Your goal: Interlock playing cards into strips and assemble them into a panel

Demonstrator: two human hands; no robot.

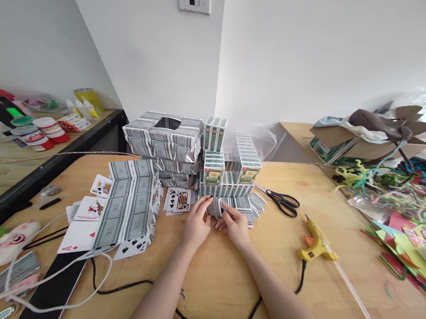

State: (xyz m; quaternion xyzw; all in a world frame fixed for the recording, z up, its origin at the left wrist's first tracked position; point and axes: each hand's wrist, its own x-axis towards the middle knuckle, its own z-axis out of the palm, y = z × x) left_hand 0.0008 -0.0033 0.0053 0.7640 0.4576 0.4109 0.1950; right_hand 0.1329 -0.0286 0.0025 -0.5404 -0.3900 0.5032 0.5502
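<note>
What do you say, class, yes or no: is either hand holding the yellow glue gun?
No, the left hand and right hand are at playing cards, while the glue gun lies on the table.

On the side table [0,171] at our left, we see red-and-white tubs [51,130] and small bottles [90,108]. To our right we have an open cardboard box [368,145], a tangle of fuzzy coloured stems [387,171] nearer us, and coloured paper [402,245] nearer still; above, we notice a white-framed plate [204,0] on the wall [153,61].

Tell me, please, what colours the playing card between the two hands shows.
Grey and white on the card, best seen in the head view.
</note>
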